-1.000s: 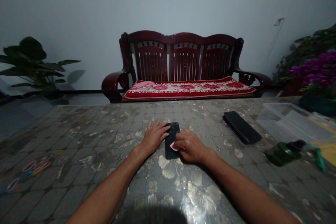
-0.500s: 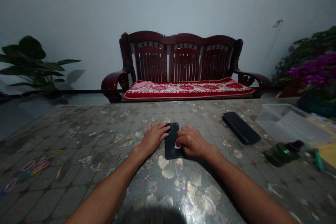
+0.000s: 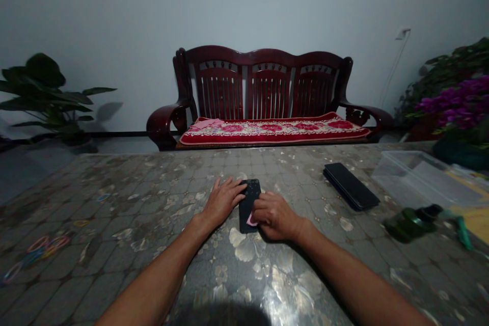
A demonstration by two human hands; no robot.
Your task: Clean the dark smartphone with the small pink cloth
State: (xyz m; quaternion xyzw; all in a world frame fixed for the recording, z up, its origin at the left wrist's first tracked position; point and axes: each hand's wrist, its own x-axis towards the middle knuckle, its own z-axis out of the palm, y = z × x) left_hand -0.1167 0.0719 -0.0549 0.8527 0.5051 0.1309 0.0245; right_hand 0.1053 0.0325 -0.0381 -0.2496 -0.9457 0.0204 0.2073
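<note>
A black phone (image 3: 250, 197) lies flat on the patterned table (image 3: 153, 224) in front of me. My left hand (image 3: 223, 201) rests on the table with its fingers stretched out, the fingertips touching the phone's left edge. My right hand (image 3: 273, 215) is curled over the phone's lower right part, its fingers pinched on a small pink piece (image 3: 251, 221) pressed against the screen.
A second black phone (image 3: 350, 185) lies to the right. Further right stand a clear plastic box (image 3: 424, 175) and a dark green bottle (image 3: 414, 221) on its side. Coloured rubber bands (image 3: 42, 247) lie at the left. A red wooden bench (image 3: 267, 97) stands behind the table.
My right hand with the pink piece slid up and right on the phone, then back down toward its lower part. My left hand has stayed in place.
</note>
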